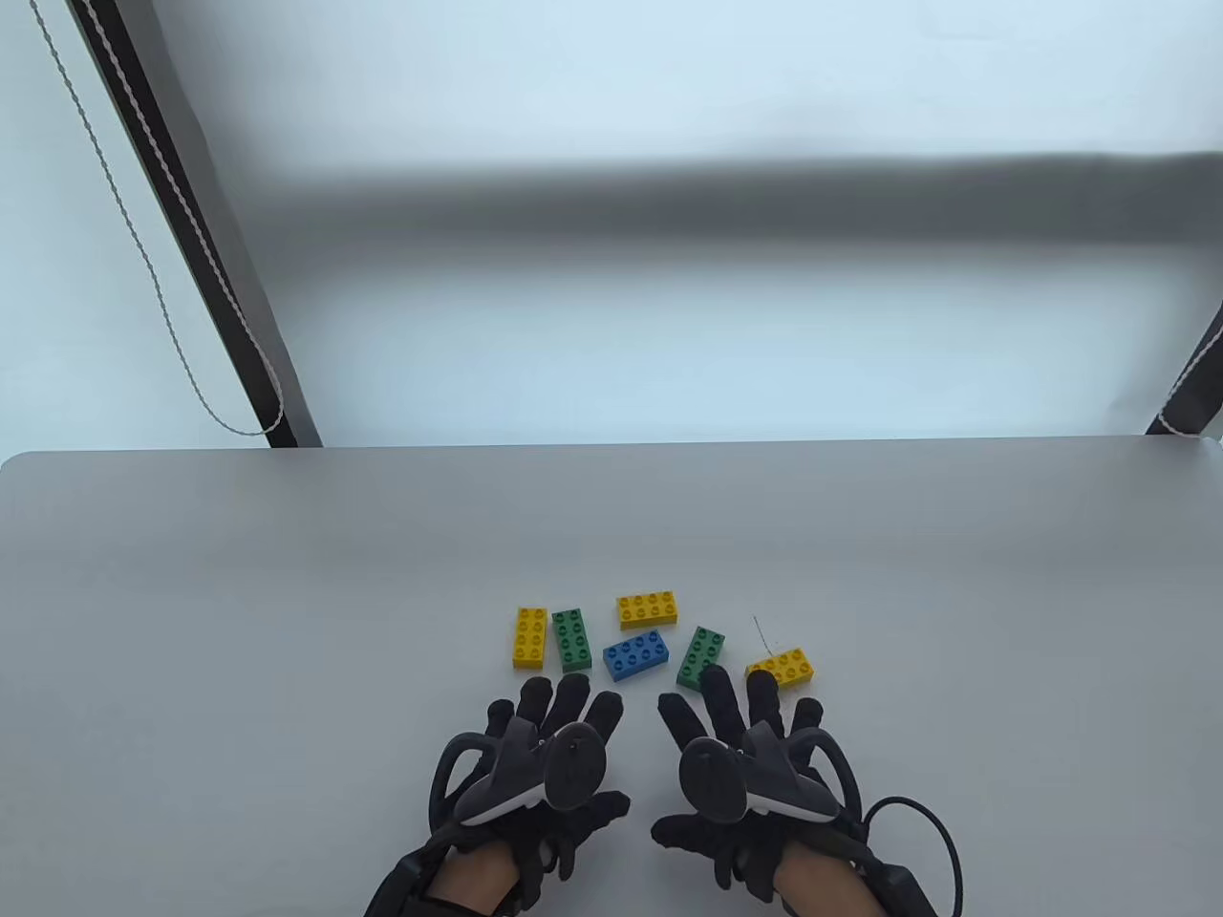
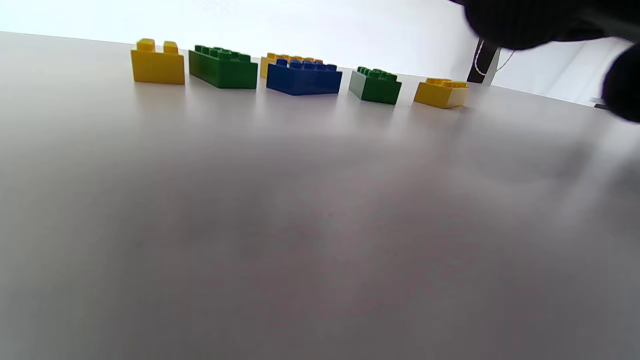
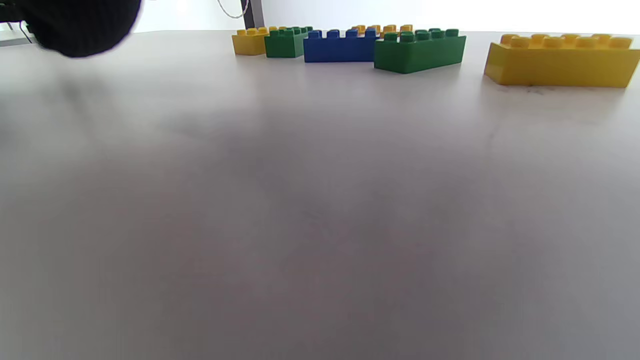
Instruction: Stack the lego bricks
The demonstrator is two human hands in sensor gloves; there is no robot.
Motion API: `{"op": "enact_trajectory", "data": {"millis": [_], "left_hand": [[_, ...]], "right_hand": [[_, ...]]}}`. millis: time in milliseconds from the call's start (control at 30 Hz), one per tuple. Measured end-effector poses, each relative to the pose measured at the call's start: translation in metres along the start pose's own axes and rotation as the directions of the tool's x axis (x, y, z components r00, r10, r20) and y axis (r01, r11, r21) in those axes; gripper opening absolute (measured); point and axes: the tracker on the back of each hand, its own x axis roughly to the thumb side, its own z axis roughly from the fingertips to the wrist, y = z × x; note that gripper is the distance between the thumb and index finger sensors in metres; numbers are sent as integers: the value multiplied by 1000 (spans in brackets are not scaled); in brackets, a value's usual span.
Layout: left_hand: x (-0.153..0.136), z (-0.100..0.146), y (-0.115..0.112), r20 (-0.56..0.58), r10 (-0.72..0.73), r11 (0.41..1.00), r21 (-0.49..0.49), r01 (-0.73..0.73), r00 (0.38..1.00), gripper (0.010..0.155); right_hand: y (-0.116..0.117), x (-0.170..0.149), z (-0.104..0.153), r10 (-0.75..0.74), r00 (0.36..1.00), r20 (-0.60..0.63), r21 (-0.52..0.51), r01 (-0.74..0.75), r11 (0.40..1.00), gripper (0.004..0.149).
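Observation:
Six bricks lie singly on the grey table (image 1: 287,592): a left yellow brick (image 1: 530,637), a left green brick (image 1: 571,638), a back yellow brick (image 1: 648,608), a blue brick (image 1: 635,654), a right green brick (image 1: 700,656) and a right yellow brick (image 1: 783,666). My left hand (image 1: 559,702) lies open and empty just in front of the left bricks. My right hand (image 1: 755,702) lies open and empty, its fingertips close to the right green and right yellow bricks. The right wrist view shows the right yellow brick (image 3: 560,65) nearest. The left wrist view shows the blue brick (image 2: 304,77) in the middle.
The table's far edge (image 1: 611,449) runs across the middle of the table view, with a dark post and a cord (image 1: 191,239) behind it at the left. A cable (image 1: 941,841) loops from my right wrist.

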Motion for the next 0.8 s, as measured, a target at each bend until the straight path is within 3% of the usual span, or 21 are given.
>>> {"op": "enact_trajectory", "data": {"millis": [800], "left_hand": [[-14, -3, 1, -69, 9, 1000, 28, -7, 998, 87]], "right_hand": [[-2, -8, 1, -33, 999, -10, 14, 33, 999, 109]]}}
